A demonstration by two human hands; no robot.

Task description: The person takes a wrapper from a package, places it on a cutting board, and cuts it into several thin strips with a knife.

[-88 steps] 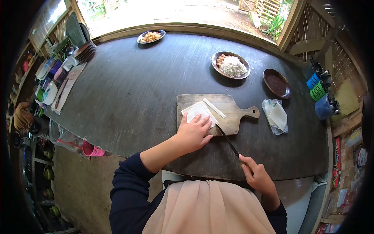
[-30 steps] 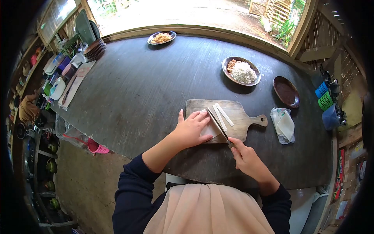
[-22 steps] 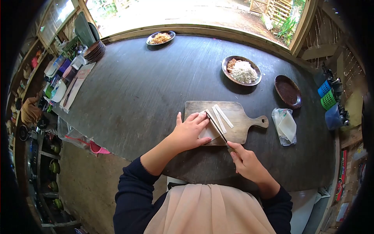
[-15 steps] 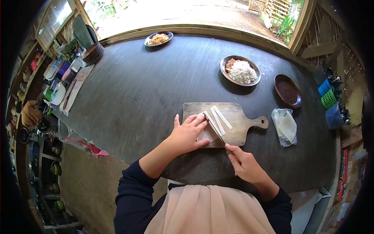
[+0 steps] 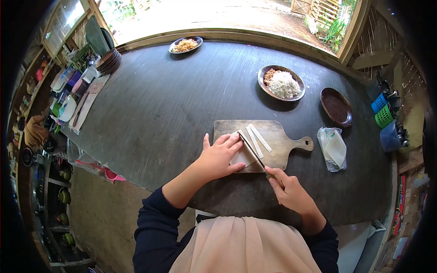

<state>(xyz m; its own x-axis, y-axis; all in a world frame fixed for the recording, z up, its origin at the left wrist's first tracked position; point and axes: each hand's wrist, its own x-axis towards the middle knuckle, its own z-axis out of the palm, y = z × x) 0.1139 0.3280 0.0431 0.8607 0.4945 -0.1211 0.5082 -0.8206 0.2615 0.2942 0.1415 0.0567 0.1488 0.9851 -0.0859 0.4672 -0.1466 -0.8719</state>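
Observation:
A wooden cutting board [image 5: 273, 132] with a handle on its right lies on the dark table. My left hand [image 5: 220, 157] lies spread on a pale flat sheet [image 5: 241, 158] at the board's left part, pressing it down. My right hand [image 5: 289, 191] is closed round the handle of a knife [image 5: 257, 157], whose blade runs diagonally along the sheet's right edge, close to my left fingertips. Several thin pale strips [image 5: 259, 137] rest on the board to the right of the blade.
Beyond the board stands a plate [image 5: 261, 85] of white shreds and brown pieces. An empty brown dish [image 5: 337, 107] and a plastic packet [image 5: 332, 149] of pale sheets are at right. Another food plate [image 5: 185, 52] stands far back; stacked brown plates [image 5: 109, 62] are at left.
My right hand has moved slightly down and to the right, drawing the knife with it. My left hand has stayed in place.

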